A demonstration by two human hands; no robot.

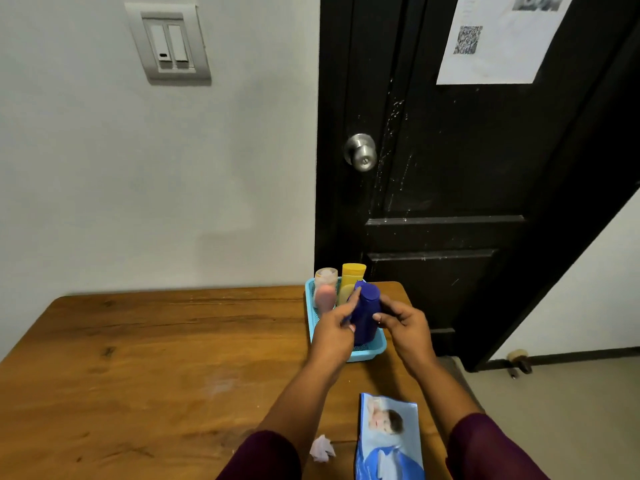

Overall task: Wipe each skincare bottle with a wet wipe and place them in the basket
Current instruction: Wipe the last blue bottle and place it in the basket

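Used wipe (322,449): crumpled white wad on the tabletop (145,368), nearest the viewer, well short of the basket and just left of the wipes pack.
Wipes pack (388,441): soft blue pouch lying flat, on the near side of the basket, between the two forearms.
Left hand (334,332): at the basket's near left edge; fingers (349,304) partly extended and pressed along the left side of the blue bottle, steadying more than clamping.
Right hand (405,323): on the basket's right side; fingers curled around the bottle's upper right side near the cap, holding it.
Blue bottle (365,317): upright, its base down inside the basket at the near end; whether it rests on the floor I cannot tell.
Handling: looks like stiff, smooth plastic, probably light, maybe slick if damp; the waist below the cap seems the safest hold.
Basket (369,353): shallow turquoise tray at the tabletop's far right corner.
Pink bottle (325,294): upright in the basket's far left.
Yellow tube (351,280): upright beside it, behind the blue bottle.
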